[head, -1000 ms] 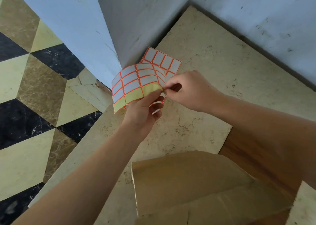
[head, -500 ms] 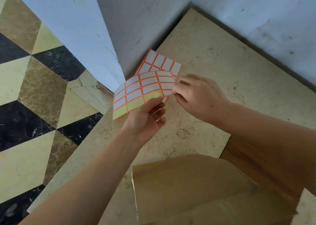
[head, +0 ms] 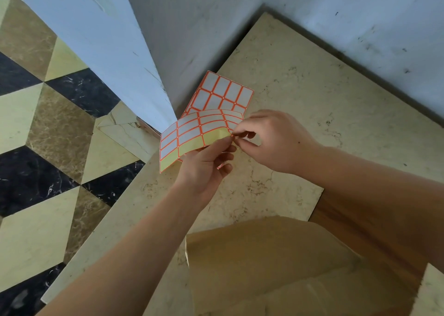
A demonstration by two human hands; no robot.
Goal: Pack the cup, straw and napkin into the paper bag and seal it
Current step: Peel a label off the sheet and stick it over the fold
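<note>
Fingers of the right hand pinch the curled, orange-gridded label sheet; left hand grips its glossy edge.

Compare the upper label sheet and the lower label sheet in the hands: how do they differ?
The upper label sheet curves over, while the lower label sheet looks nearly flat. The upper one has bare yellow backing along its near edge where labels are gone; the lower one's visible part is full. The upper one covers part of the lower one. Both have white labels with orange borders, and the left hand holds both.
</note>
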